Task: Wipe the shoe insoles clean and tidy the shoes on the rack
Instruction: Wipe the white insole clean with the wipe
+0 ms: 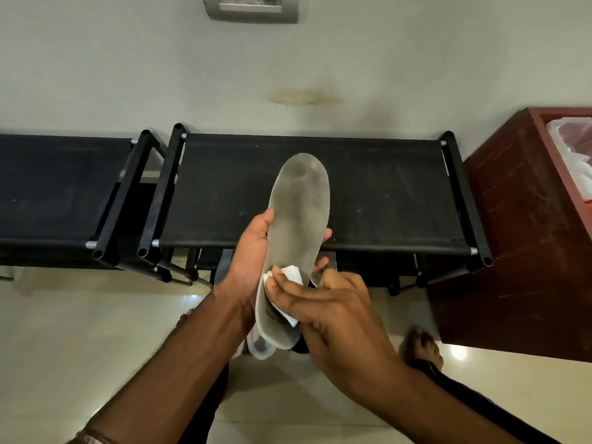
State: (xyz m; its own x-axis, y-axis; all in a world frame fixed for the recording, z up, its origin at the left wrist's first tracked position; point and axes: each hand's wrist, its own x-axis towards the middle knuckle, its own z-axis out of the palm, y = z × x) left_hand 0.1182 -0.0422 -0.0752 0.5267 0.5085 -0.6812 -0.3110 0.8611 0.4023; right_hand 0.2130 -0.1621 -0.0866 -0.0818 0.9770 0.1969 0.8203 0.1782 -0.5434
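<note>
A long grey insole (299, 213), dirty with dark smudges, stands nearly upright in front of the black shoe rack (384, 200). My left hand (250, 261) grips it around the middle, thumb on the left edge and fingertips showing past the right edge. My right hand (333, 309) pinches a white wipe (290, 277) and presses it against the lower half of the insole. Below the insole's heel end, part of a pale shoe (259, 346) shows on the floor, mostly hidden by my hands.
A second black rack (57, 190) stands to the left, close beside the first. A dark red wooden cabinet (512, 238) with a plastic container on top is at the right. My bare foot (423, 347) rests on the glossy tiled floor.
</note>
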